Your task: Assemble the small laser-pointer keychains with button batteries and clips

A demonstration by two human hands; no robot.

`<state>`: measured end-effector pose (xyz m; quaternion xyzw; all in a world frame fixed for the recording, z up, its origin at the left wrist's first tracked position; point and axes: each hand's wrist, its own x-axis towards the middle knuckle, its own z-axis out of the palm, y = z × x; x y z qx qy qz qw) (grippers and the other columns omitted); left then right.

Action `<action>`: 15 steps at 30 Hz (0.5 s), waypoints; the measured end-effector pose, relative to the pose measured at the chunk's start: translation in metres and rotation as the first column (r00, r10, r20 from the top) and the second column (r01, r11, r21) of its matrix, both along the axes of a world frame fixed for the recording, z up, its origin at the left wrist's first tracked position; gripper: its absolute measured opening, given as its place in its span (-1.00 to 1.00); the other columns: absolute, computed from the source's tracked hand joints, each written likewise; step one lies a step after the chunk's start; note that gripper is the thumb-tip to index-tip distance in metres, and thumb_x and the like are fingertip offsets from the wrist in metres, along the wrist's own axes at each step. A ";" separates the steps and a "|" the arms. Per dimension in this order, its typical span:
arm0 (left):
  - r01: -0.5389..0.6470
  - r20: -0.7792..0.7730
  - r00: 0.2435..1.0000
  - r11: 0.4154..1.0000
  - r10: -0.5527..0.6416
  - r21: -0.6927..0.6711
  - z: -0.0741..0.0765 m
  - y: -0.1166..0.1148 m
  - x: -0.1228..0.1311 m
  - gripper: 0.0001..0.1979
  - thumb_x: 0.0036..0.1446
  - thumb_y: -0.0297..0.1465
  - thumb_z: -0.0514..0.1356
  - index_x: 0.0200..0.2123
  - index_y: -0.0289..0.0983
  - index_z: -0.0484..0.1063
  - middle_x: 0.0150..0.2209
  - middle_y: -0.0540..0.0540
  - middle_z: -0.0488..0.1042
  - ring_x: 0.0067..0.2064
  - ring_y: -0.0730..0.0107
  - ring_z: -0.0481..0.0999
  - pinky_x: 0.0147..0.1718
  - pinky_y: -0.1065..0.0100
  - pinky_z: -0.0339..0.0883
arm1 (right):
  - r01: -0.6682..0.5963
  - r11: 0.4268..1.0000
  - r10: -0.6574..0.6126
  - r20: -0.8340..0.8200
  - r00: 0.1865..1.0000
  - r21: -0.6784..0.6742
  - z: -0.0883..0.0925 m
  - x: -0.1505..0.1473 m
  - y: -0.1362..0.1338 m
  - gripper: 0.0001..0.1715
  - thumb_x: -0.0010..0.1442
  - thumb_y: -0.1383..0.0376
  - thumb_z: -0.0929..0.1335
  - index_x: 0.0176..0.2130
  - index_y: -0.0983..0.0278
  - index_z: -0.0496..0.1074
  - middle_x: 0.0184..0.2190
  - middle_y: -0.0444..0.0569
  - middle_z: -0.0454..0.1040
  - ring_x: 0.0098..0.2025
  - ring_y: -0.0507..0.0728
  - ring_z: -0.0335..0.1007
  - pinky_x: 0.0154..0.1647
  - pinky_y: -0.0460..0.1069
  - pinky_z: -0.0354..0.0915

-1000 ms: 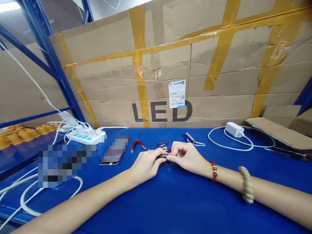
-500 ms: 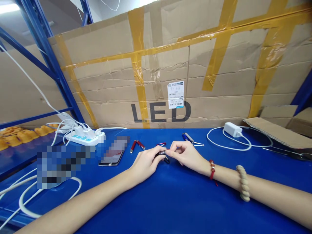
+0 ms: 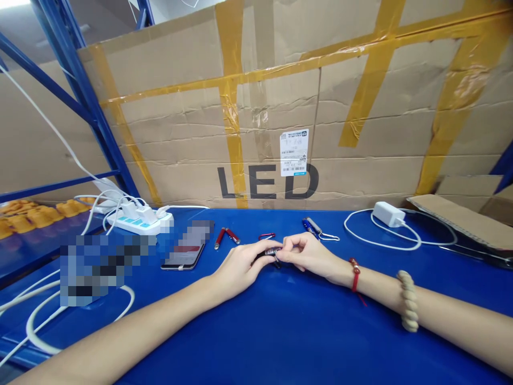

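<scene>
Between the fingertips of both hands is a small dark metal cylinder (image 3: 272,251) with a shiny band; much of it is hidden. My left hand (image 3: 239,268) is closed around one end, thumb below and fingers above. My right hand (image 3: 311,258) pinches the other end. A black piece (image 3: 277,264) shows just below the fingertips. Behind the hands lies a red carabiner clip (image 3: 266,236). To the left are two short red metal tubes (image 3: 227,236). Past my right hand lie a blue tube and a silver tube (image 3: 312,226) beside a silver carabiner clip (image 3: 330,237).
A phone (image 3: 183,259) lies left on the blue tabletop (image 3: 256,331). Further left are a white power strip (image 3: 138,223), loose cables and a blurred-out object (image 3: 102,270). A white charger (image 3: 388,214) with its cable sits at right. A large cardboard box (image 3: 180,139) stands behind.
Both hands stay together on the small cylinder, with only a slight shift of the fingers. More of its shiny band shows between them. The camera view has moved a little.
</scene>
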<state>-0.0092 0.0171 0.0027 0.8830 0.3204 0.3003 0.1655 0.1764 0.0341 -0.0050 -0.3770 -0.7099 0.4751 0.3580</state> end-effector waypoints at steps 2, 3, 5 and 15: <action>0.000 -0.007 1.000 1.000 0.000 0.025 0.000 -0.001 0.000 -0.74 0.21 -0.42 0.00 -0.04 -0.15 0.29 -0.08 0.01 0.44 -0.09 0.38 0.44 -0.11 0.43 0.26 | 0.012 1.000 -0.012 0.002 1.000 -0.006 0.000 0.000 -0.001 -0.58 -0.08 0.06 0.40 -0.61 0.34 0.28 -0.78 -0.26 0.18 -0.74 -0.14 -0.01 -0.72 -0.19 -0.11; -0.014 -0.017 1.000 0.999 0.014 0.035 0.000 -0.001 0.000 -0.75 0.21 -0.42 0.00 -0.05 -0.15 0.30 -0.08 0.01 0.44 -0.09 0.38 0.44 -0.12 0.43 0.26 | 0.019 1.000 -0.019 0.004 1.000 -0.008 0.000 -0.001 -0.001 -0.58 -0.09 0.06 0.40 -0.61 0.34 0.28 -0.77 -0.25 0.19 -0.75 -0.14 -0.01 -0.73 -0.19 -0.11; -0.059 -0.045 0.997 0.997 0.061 0.040 0.000 -0.003 0.001 -0.78 0.21 -0.42 -0.02 -0.09 -0.17 0.31 -0.12 0.01 0.46 -0.13 0.38 0.45 -0.15 0.43 0.27 | 0.034 0.999 -0.034 0.008 0.999 0.000 -0.001 -0.001 -0.002 -0.58 -0.09 0.07 0.41 -0.61 0.34 0.27 -0.77 -0.24 0.20 -0.75 -0.14 0.00 -0.74 -0.19 -0.12; -0.169 -0.108 0.979 0.984 0.175 0.062 0.003 -0.006 0.003 -0.82 0.22 -0.45 -0.08 -0.17 -0.19 0.26 -0.39 0.06 0.44 -0.38 0.44 0.44 -0.41 0.48 0.20 | 0.167 0.926 -0.151 -0.074 0.986 0.338 0.002 -0.002 -0.006 -0.74 -0.05 0.19 0.42 -0.33 0.30 0.47 -0.41 -0.10 0.35 -0.69 -0.15 0.09 -0.72 -0.17 0.07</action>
